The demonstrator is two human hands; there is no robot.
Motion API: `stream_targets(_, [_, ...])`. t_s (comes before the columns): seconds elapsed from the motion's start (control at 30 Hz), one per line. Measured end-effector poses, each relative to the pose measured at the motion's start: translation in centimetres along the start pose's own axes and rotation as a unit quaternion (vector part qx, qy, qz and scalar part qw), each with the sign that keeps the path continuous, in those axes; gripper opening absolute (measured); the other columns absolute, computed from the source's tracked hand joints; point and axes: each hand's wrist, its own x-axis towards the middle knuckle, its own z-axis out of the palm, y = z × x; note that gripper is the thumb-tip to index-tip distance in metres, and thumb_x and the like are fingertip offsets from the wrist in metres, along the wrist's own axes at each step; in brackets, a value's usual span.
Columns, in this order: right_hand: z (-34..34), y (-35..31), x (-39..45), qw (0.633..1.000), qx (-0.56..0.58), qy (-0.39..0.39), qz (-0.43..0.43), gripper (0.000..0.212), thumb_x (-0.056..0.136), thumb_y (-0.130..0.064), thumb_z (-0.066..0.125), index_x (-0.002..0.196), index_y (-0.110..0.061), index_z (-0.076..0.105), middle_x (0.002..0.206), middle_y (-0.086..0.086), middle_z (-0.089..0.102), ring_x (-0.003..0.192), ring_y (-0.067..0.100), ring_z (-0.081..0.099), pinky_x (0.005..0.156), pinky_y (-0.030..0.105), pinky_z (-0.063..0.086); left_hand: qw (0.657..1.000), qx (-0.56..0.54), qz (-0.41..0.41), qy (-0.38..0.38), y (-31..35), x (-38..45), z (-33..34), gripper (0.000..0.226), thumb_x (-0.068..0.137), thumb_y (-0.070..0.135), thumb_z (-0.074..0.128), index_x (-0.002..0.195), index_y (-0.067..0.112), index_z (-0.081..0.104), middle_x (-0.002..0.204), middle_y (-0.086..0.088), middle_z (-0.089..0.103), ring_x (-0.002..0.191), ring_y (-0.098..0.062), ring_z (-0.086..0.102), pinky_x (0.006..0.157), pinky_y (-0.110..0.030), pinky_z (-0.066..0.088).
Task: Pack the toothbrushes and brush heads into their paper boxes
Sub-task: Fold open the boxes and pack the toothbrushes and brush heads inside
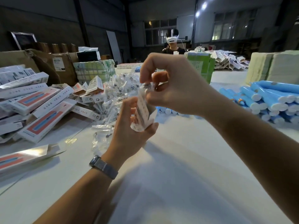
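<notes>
Above your white table [169, 167], your left hand [129, 126] grips the small paper box [143, 115] upright, mouth up, so your right hand [169, 84] can feed in the wrapped brush head [148, 86] it pinches

Bare forearms, no sleeves — grey mesh-band watch [103, 167] on left wrist.
</notes>
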Motion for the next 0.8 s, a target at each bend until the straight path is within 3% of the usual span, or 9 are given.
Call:
stream_targets(0.1, [0.7, 0.8, 0.0, 0.999, -0.023, 0.021, 0.018, 0.025, 0.074, 0.000, 0.079, 0.080, -0.018, 0.063, 0.079, -0.006, 0.062, 0.058, 0.002, 0.053, 0.056, 0.019, 0.048, 1.000, -0.008, -0.021, -0.010, 0.2, 0.0, -0.2, 0.047, 0.073, 0.033, 0.073, 0.107, 0.051, 0.046, 0.098, 0.023, 0.056, 0.091, -0.012, 0.057, 0.080, -0.042, 0.055])
stream_targets(0.2, [0.2, 1.6, 0.2, 0.998, -0.052, 0.031, 0.027, 0.006, 0.081, -0.014, 0.079, 0.083, -0.015, 0.073, 0.078, -0.011, 0.065, 0.063, 0.003, 0.059, 0.059, 0.018, 0.048, 0.998, -0.038, -0.037, -0.023, 0.9, 0.1, -0.3, 0.045, 0.075, 0.037, 0.070, 0.113, 0.054, 0.052, 0.099, 0.019, 0.059, 0.092, -0.011, 0.062, 0.078, -0.035, 0.057])
stream_targets(0.3, [0.2, 2.5, 0.1, 0.996, -0.066, 0.042, 0.036, 0.021, 0.093, -0.022, 0.067, 0.082, -0.006, 0.076, 0.082, -0.010, 0.055, 0.073, 0.011, 0.053, 0.064, 0.023, 0.045, 0.993, -0.090, -0.053, -0.056, 1.7, 0.2, 0.3, 0.044, 0.080, 0.038, 0.066, 0.117, 0.058, 0.053, 0.103, 0.023, 0.062, 0.096, -0.008, 0.066, 0.076, -0.029, 0.059])
stream_targets(0.37, [0.5, 2.9, -0.2, 0.995, -0.079, 0.037, 0.040, 0.028, 0.097, -0.021, 0.060, 0.074, -0.011, 0.071, 0.085, -0.007, 0.048, 0.077, 0.007, 0.047, 0.068, 0.022, 0.040, 0.985, -0.128, -0.088, -0.070, 1.8, 0.0, 0.8, 0.043, 0.085, 0.034, 0.067, 0.123, 0.044, 0.052, 0.102, 0.020, 0.065, 0.095, -0.017, 0.069, 0.075, -0.026, 0.058])
stream_targets(0.5, [0.2, 3.5, -0.5, 0.993, -0.110, -0.020, 0.049, 0.025, 0.101, -0.024, 0.053, 0.080, -0.023, 0.066, 0.103, -0.003, 0.042, 0.086, 0.000, 0.043, 0.080, 0.022, 0.038, 0.965, -0.209, -0.142, -0.063, 1.9, -0.1, 1.3, 0.044, 0.090, 0.025, 0.051, 0.133, 0.029, 0.041, 0.118, -0.008, 0.058, 0.108, -0.034, 0.064, 0.079, -0.033, 0.059])
stream_targets(0.6, [-0.1, 3.9, -0.8, 0.986, -0.157, -0.031, 0.055, 0.015, 0.098, -0.026, 0.059, 0.099, -0.023, 0.073, 0.126, -0.003, 0.040, 0.113, 0.012, 0.041, 0.100, 0.036, 0.039, 0.960, -0.240, -0.139, -0.045, 2.2, 0.1, 1.4, 0.043, 0.091, 0.019, 0.048, 0.131, 0.034, 0.042, 0.120, -0.012, 0.054, 0.112, -0.036, 0.062, 0.082, -0.043, 0.059])
stream_targets(0.67, [0.1, 3.7, -1.2, 0.989, -0.130, 0.004, 0.073, 0.015, 0.093, -0.024, 0.066, 0.107, -0.028, 0.069, 0.136, -0.003, 0.038, 0.122, 0.016, 0.042, 0.104, 0.039, 0.044, 0.956, -0.249, -0.152, -0.027, 2.2, 0.2, 1.2, 0.041, 0.086, 0.018, 0.049, 0.122, 0.038, 0.053, 0.113, -0.013, 0.059, 0.109, -0.043, 0.062, 0.085, -0.051, 0.058])
stream_targets(0.73, [0.8, 3.4, -2.0, 0.993, -0.044, 0.058, 0.092, 0.034, 0.089, -0.015, 0.070, 0.120, -0.026, 0.061, 0.129, -0.005, 0.048, 0.109, 0.009, 0.055, 0.091, 0.034, 0.056, 0.965, -0.217, -0.149, -0.004, 2.3, 0.2, 0.8, 0.040, 0.082, 0.019, 0.049, 0.111, 0.044, 0.062, 0.101, -0.007, 0.064, 0.097, -0.036, 0.066, 0.082, -0.053, 0.060])
stream_targets(0.8, [1.7, 3.3, -3.1, 0.990, 0.040, 0.085, 0.101, 0.045, 0.087, -0.009, 0.072, 0.126, -0.025, 0.056, 0.111, -0.016, 0.058, 0.084, 0.005, 0.062, 0.076, 0.033, 0.060, 0.977, -0.174, -0.124, 0.013, 2.6, 0.1, 0.6, 0.039, 0.082, 0.019, 0.050, 0.116, 0.038, 0.057, 0.095, -0.003, 0.066, 0.086, -0.027, 0.069, 0.073, -0.043, 0.061])
